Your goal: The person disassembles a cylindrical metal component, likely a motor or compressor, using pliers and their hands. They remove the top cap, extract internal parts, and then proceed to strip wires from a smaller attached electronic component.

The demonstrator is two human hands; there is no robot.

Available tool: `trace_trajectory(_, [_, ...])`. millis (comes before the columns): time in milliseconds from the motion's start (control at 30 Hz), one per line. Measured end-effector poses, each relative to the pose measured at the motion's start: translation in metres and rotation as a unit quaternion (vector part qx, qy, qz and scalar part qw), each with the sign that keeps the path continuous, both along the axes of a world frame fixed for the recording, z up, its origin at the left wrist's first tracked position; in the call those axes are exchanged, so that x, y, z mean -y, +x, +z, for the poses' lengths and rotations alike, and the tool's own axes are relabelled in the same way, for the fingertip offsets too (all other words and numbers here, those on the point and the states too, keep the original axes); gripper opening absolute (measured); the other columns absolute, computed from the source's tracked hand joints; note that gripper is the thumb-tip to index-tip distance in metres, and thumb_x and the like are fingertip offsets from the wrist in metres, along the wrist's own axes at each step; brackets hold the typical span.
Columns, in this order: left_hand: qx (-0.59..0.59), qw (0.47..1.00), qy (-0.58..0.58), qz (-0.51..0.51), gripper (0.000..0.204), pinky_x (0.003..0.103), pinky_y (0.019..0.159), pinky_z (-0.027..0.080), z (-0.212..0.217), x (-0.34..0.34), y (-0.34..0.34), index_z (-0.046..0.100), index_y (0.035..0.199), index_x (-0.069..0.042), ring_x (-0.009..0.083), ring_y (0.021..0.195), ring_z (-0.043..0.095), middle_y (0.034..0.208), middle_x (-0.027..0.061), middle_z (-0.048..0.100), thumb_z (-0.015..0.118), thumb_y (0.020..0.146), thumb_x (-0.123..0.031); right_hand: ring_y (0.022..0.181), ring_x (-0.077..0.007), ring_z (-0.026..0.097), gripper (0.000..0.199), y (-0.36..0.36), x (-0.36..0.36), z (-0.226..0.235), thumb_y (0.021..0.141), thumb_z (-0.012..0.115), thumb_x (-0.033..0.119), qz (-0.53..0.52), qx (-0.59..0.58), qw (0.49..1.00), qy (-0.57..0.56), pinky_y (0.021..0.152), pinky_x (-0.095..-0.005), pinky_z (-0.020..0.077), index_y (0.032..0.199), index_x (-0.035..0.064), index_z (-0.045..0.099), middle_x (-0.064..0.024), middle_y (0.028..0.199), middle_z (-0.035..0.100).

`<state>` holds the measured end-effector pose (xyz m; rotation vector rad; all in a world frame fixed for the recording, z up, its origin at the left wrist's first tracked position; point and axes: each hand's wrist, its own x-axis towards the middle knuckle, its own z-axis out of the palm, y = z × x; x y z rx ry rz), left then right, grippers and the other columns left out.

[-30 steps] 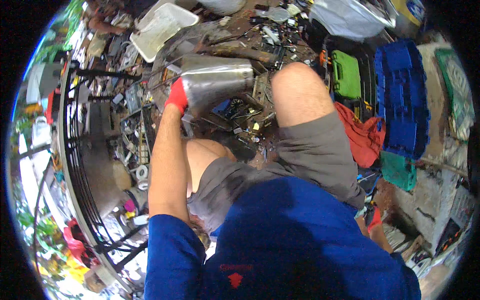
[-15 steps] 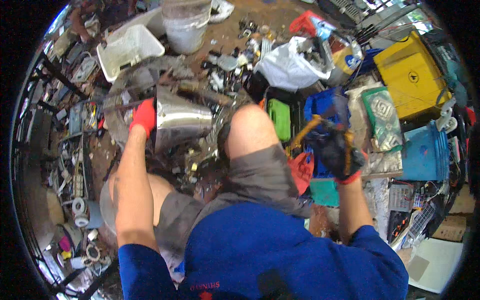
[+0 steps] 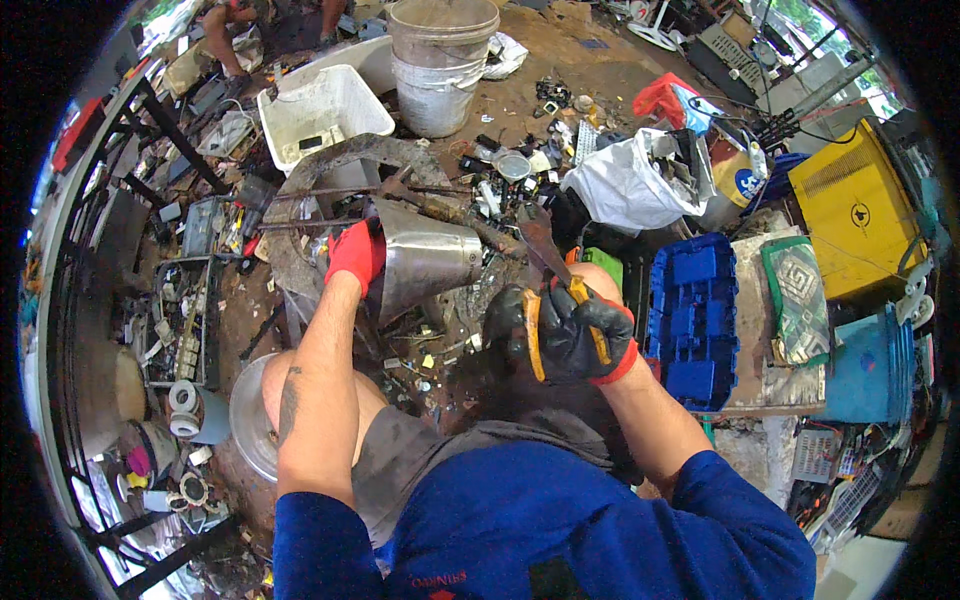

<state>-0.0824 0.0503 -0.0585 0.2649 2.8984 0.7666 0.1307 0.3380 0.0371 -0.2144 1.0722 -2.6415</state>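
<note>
A shiny tapered metal vessel [image 3: 425,258] lies on its side in front of me, wide end to the left. My left hand [image 3: 355,257], in a red glove, is closed on the rim of that wide end; part of its fingers is hidden. My right hand [image 3: 577,330], in a black glove with a red cuff, grips the yellow handles of tin snips [image 3: 541,243]. Their dark jaws point up and away, just right of the vessel's narrow end and apart from it. The handles stand spread.
A worn round block [image 3: 300,190] lies beyond the vessel, near a white tub [image 3: 330,120] and a bucket [image 3: 437,85]. Scrap litters the floor. At right are a white sack [image 3: 635,185], blue plastic case [image 3: 690,325] and yellow box [image 3: 860,215]. Another person's legs [image 3: 222,40] show far left.
My right hand has swung left with the snips, from beside the blue case to near the vessel. The left hand stays on the rim. The whole view has shifted.
</note>
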Motion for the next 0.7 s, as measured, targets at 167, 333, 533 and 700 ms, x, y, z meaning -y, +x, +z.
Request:
trace_trajectory(167, [-0.004, 1.0, -0.01, -0.004, 0.038, 0.055, 0.11, 0.027, -0.009, 0.001, -0.008, 0.064, 0.118, -0.013, 0.0405, 0.115, 0.058, 0.119, 0.0196, 0.064, 0.041, 0.095, -0.033, 0.08, -0.0212, 0.056, 0.027, 0.0, 0.017, 0.016, 0.089, 0.058, 0.032, 0.029, 0.087, 0.996, -0.019, 0.075, -0.0328, 0.0441, 0.096, 0.0064, 0.055, -0.0082, 0.086, 0.059])
trace_trajectory(333, [-0.012, 1.0, -0.011, -0.004, 0.04, 0.054, 0.109, 0.03, -0.022, 0.0, -0.018, 0.064, 0.117, -0.011, 0.0414, 0.115, 0.057, 0.12, 0.0204, 0.063, 0.038, 0.096, -0.033, 0.079, -0.0229, 0.059, 0.033, -0.003, 0.015, 0.004, 0.091, 0.058, 0.036, 0.076, 0.112, 0.991, -0.015, 0.075, -0.0339, 0.0472, 0.103, 0.0056, 0.053, -0.0106, 0.087, 0.062])
trace_trajectory(533, [-0.029, 0.999, 0.0, -0.029, 0.041, 0.053, 0.104, 0.033, -0.021, -0.002, -0.016, 0.065, 0.113, -0.01, 0.0412, 0.113, 0.058, 0.116, 0.0208, 0.065, 0.038, 0.096, -0.034, 0.075, -0.0242, 0.059, 0.035, -0.002, 0.014, -0.019, 0.097, 0.052, 0.041, 0.074, 0.127, 0.986, -0.074, 0.072, -0.0355, 0.0485, 0.102, 0.0062, 0.053, -0.0101, 0.086, 0.061])
trace_trajectory(700, [-0.041, 0.999, -0.008, -0.003, 0.04, 0.053, 0.103, 0.035, -0.013, -0.003, -0.01, 0.066, 0.11, -0.01, 0.0418, 0.109, 0.059, 0.112, 0.0198, 0.066, 0.04, 0.096, -0.036, 0.07, -0.0261, 0.059, 0.038, -0.003, 0.017, -0.019, 0.1, 0.048, 0.045, 0.135, 0.09, 0.981, -0.108, 0.067, -0.0368, 0.0493, 0.097, 0.0072, 0.056, -0.0094, 0.082, 0.06])
